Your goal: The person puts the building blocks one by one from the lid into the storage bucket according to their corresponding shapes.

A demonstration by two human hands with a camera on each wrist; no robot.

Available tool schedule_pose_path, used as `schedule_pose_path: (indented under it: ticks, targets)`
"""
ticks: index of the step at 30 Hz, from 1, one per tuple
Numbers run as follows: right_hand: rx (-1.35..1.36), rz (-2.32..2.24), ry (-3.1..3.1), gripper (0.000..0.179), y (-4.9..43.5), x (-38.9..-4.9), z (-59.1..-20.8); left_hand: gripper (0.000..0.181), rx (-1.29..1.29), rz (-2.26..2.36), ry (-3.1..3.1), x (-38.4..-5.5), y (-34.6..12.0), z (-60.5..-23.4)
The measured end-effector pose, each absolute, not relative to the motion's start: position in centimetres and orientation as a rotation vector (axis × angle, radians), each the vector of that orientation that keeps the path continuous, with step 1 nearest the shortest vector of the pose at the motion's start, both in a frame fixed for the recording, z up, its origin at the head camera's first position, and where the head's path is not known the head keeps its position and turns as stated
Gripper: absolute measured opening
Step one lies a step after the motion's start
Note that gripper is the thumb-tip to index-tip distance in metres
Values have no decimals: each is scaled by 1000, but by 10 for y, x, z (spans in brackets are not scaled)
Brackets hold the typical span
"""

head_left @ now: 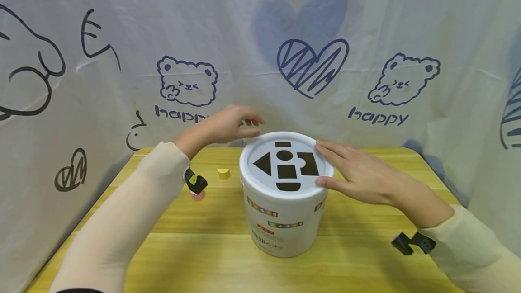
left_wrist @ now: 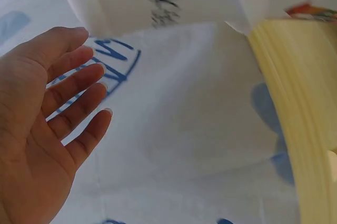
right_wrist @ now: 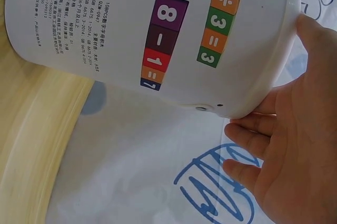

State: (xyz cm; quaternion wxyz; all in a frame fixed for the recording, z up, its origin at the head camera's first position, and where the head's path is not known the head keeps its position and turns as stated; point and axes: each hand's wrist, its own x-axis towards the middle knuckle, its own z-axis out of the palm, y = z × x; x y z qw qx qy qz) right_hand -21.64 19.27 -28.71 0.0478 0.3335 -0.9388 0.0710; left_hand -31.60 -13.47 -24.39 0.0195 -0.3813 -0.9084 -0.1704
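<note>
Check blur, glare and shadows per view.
Head: even light, soft shadows on the table, smallest print on the bucket unreadable; left wrist: bucket print smeared, fingers clearer; right wrist: large bucket print crisp, no strong glare.

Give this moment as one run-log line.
left hand: near lid, contact unclear | right hand: touching lid rim | bucket: upright on table, lid on | yellow block, pink piece: on table, left of bucket

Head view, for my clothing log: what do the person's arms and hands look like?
The left sleeve and right sleeve are cream and stop short of the wrists. Each carries a small black device with some yellow-green. The left hand and right hand wear no gloves.
</note>
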Motion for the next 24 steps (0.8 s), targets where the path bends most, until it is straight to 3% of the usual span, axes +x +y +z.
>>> schedule_pose_path:
  ticks: [24]
  targets:
    - [1014,172,-2901,83,192,-215,-283,35,-938,-662,-2946,-336,-205,-335]
